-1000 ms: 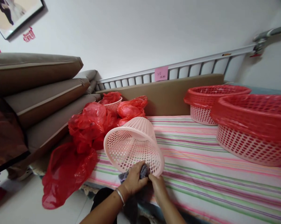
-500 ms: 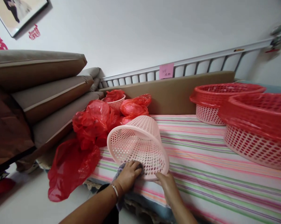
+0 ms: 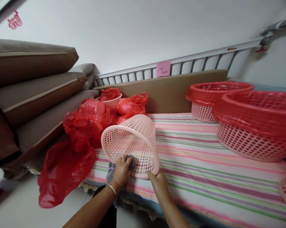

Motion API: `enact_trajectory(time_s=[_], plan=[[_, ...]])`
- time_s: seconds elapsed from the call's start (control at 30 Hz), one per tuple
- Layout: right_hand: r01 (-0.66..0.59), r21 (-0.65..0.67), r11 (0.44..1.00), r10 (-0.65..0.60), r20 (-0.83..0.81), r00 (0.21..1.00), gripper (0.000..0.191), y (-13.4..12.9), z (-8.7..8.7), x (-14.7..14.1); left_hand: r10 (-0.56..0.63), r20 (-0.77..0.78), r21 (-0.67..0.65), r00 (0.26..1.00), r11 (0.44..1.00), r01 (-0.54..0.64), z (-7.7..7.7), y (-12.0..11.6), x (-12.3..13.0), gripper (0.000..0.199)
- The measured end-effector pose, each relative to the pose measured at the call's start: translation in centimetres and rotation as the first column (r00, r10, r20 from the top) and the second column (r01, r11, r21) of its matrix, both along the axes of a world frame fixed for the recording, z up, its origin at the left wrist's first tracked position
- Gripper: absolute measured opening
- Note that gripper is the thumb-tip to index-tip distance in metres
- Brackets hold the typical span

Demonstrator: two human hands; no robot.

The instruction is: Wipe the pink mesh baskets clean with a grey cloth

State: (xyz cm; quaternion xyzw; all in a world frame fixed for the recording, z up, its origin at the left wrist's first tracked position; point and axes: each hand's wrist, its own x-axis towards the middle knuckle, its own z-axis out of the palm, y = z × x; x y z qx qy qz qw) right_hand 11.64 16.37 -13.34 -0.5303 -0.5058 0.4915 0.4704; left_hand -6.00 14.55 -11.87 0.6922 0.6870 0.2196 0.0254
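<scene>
A pink perforated basket (image 3: 140,126) lies on its side on the striped cloth (image 3: 185,139), its open mouth facing me. My left hand (image 3: 122,168), with a bracelet on the wrist, is closed on a grey-purple cloth (image 3: 111,171) and presses it against the inner wall at the lower rim. With the thumb on the inner side of the rim, my right hand (image 3: 158,182) grips the basket at its lower right edge. Crumpled red plastic bags (image 3: 90,117) lie directly left of the basket.
Baskets with red plastic over their rims (image 3: 204,109) (image 3: 247,139) stand at the right. A small basket (image 3: 112,103) holding red plastic is at the back left. Stacked cushions (image 3: 38,91) fill the left; a radiator (image 3: 176,68) with a pink note (image 3: 163,68) runs behind.
The view has turned slightly right, so everything appears further left. My left hand and the cloth have shifted slightly within the basket's mouth; my right hand still holds the rim.
</scene>
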Motion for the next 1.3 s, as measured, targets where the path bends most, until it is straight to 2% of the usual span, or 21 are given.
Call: enact_trajectory(time_s=[0.1, 0.2, 0.27, 0.33, 0.4, 0.5, 0.6, 0.7, 0.8, 0.9, 0.97, 1.17, 1.23, 1.3], plan=[[-0.050, -0.057, 0.997, 0.050, 0.001, 0.999, 0.040, -0.2, -1.0, -1.2, -0.038, 0.140, 0.061, 0.989, 0.998, 0.029, 1.1, 0.6, 2.1, 0.054], [-0.127, -0.098, 0.987, 0.119, -0.081, 0.990, 0.044, -0.1, -1.4, -1.7, -0.085, 0.241, 0.149, 0.967, 0.988, 0.049, 2.4, 1.1, 5.3, 0.073], [-0.131, -0.062, 0.990, 0.118, -0.183, 0.976, 0.050, 0.0, -1.6, -1.7, -0.129, 0.266, 0.187, 0.955, 0.979, 0.080, 2.6, 1.2, 6.8, 0.081], [-0.085, -0.021, 0.996, 0.078, -0.230, 0.970, 0.050, 0.1, -1.8, -1.3, -0.175, 0.260, 0.179, 0.950, 0.975, 0.131, 2.0, 1.0, 7.2, 0.077], [-0.049, -0.028, 0.998, 0.042, -0.214, 0.976, 0.049, 0.2, -2.1, -1.0, -0.211, 0.233, 0.137, 0.949, 0.974, 0.182, 0.8, 0.5, 6.6, 0.072], [-0.065, -0.084, 0.994, 0.047, -0.197, 0.979, 0.046, 0.2, -2.5, -0.7, -0.233, 0.168, 0.071, 0.958, 0.972, 0.224, -1.1, -0.2, 5.4, 0.077], [-0.087, -0.131, 0.988, 0.056, -0.224, 0.973, 0.041, 0.1, -2.3, -0.6, -0.232, 0.083, 0.033, 0.969, 0.973, 0.230, -2.0, -0.7, 4.8, 0.079], [-0.119, -0.178, 0.977, 0.064, -0.285, 0.956, 0.045, 0.1, -1.4, -0.4, -0.225, -0.004, 0.006, 0.974, 0.974, 0.225, -1.6, -0.9, 4.3, 0.068], [-0.121, -0.207, 0.971, 0.054, -0.303, 0.951, 0.055, 0.5, -0.2, 0.3, -0.228, -0.088, -0.023, 0.970, 0.974, 0.227, -0.6, -0.9, 2.8, 0.054], [-0.095, -0.188, 0.978, 0.053, -0.217, 0.975, 0.061, 0.9, 0.7, 1.5, -0.232, -0.148, -0.058, 0.961, 0.973, 0.225, 0.5, -0.9, 0.6, 0.049], [-0.096, -0.121, 0.988, 0.080, -0.133, 0.988, 0.063, 1.1, 1.1, 2.3, -0.216, -0.165, -0.071, 0.962, 0.976, 0.206, 0.9, -0.8, -0.5, 0.048], [-0.049, 0.103, 0.993, 0.039, 0.100, 0.994, 0.062, 0.6, 1.8, 2.5, -0.118, -0.089, -0.046, 0.989, 0.992, 0.114, 0.5, -0.7, -0.7, 0.053], [-0.048, 0.105, 0.993, 0.038, 0.099, 0.994, 0.062, 0.2, 1.2, 1.5, -0.092, -0.024, -0.031, 0.996, 0.995, 0.091, 0.5, -0.4, -0.5, 0.054], [-0.073, 0.029, 0.997, 0.071, 0.048, 0.996, 0.060, 0.0, 0.2, 0.1, -0.081, 0.066, -0.017, 0.995, 0.996, 0.082, 0.9, 0.0, 0.0, 0.051]])
